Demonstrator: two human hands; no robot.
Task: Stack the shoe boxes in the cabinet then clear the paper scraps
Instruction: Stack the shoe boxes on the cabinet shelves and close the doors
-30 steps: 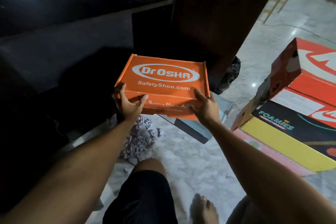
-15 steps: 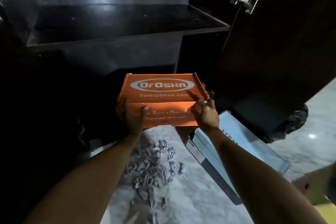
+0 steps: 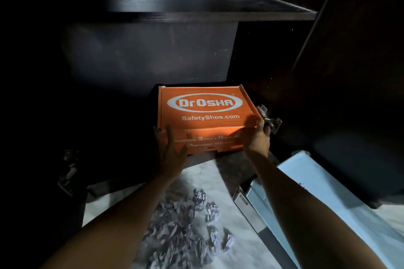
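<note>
An orange Dr.Osha shoe box (image 3: pixel 204 113) sits at the mouth of the dark cabinet's bottom compartment (image 3: pixel 142 57), lid up and level. My left hand (image 3: pixel 170 150) grips its near left corner, thumb across the front face. My right hand (image 3: pixel 258 137) holds the near right corner, fingers wrapped round the side. A heap of crumpled grey paper scraps (image 3: pixel 181 229) lies on the marble floor between my forearms.
A dark shelf (image 3: pixel 218 13) spans the cabinet above the box. The open cabinet door (image 3: pixel 358 72) stands at the right with a metal hinge (image 3: pixel 270 121) beside my right hand. A pale blue shoe box (image 3: pixel 323 201) lies on the floor at the right.
Both hands have carried the orange box forward and down into the bottom compartment. The view has closed in on the cabinet, and the stack of boxes at the right has left view.
</note>
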